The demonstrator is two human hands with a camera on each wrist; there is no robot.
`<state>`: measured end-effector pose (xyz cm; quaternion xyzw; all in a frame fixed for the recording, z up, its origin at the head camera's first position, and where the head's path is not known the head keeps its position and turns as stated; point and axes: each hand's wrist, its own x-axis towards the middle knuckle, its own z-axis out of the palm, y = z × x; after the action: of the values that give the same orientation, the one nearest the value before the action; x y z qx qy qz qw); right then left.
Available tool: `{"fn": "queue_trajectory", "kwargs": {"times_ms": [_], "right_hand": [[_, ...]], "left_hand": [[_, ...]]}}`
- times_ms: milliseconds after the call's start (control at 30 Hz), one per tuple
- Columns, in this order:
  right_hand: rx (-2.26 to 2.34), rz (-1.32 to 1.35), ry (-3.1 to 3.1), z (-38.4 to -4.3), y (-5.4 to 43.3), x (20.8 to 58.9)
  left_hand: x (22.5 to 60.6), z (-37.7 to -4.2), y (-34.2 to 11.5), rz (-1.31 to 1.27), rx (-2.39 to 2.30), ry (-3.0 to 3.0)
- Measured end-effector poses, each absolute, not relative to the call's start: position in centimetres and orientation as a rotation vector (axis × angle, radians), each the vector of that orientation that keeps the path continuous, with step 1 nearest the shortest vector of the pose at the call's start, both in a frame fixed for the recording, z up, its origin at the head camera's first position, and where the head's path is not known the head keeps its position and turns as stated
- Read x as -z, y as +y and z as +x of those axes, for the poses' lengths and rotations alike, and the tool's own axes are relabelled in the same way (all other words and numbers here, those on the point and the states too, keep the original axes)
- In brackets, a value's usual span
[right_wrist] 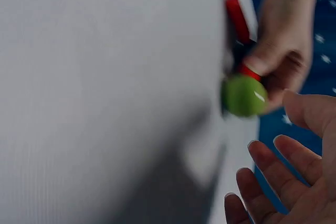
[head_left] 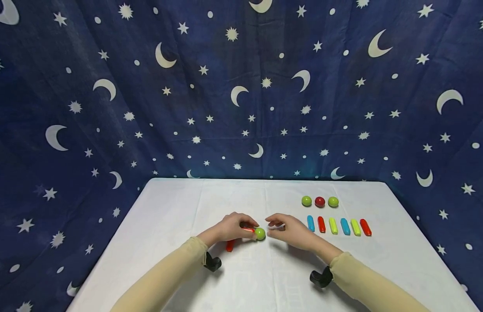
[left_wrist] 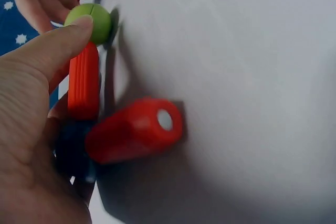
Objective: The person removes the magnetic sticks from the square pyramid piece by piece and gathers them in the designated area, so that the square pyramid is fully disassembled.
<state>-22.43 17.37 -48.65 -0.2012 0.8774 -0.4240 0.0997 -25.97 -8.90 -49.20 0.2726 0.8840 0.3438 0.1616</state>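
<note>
My left hand point(head_left: 231, 226) holds a grooved red magnetic stick point(left_wrist: 83, 85), its thumb near the end where a green ball point(left_wrist: 100, 24) joins on. A second red magnetic stick point(left_wrist: 134, 132), with a pale disc on its end, slants out below that hand. Between the two sticks is a dark blue piece point(left_wrist: 76, 145), partly hidden by the fingers. Just right of the green ball, my right hand point(head_left: 290, 232) hovers with its fingers spread and loosely bent. A small gap separates its fingertips from the ball, and nothing is in its grasp.
Farther back on the right of the white table point(head_left: 171, 203) stand two green balls and one red ball point(head_left: 320, 202). In front of them is a row of blue, red and yellow sticks point(head_left: 333, 225). A dark blue star-and-moon cloth point(head_left: 210, 86) hangs behind the table.
</note>
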Motion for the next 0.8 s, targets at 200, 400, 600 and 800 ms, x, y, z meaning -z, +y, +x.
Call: {"fn": "queue_trajectory", "kwargs": {"times_ms": [200,400,600,800], "right_hand": [[1.186,-0.547,2.587,-23.1,15.0,50.5],[1.115,-0.516,2.657,-23.6,14.8,51.1],[1.122,-0.487,2.646,-23.9,14.9,51.2],[1.121,-0.487,2.655,-24.1,14.8,51.5]], "left_hand": [[49.5,-25.9,-10.3,0.7,-1.017,2.513],[49.5,-25.8,-10.9,0.644,-1.066,2.485],[49.6,-26.0,-10.9,0.618,-1.053,2.483],[49.7,-26.3,-11.0,0.61,-1.056,2.442]]}}
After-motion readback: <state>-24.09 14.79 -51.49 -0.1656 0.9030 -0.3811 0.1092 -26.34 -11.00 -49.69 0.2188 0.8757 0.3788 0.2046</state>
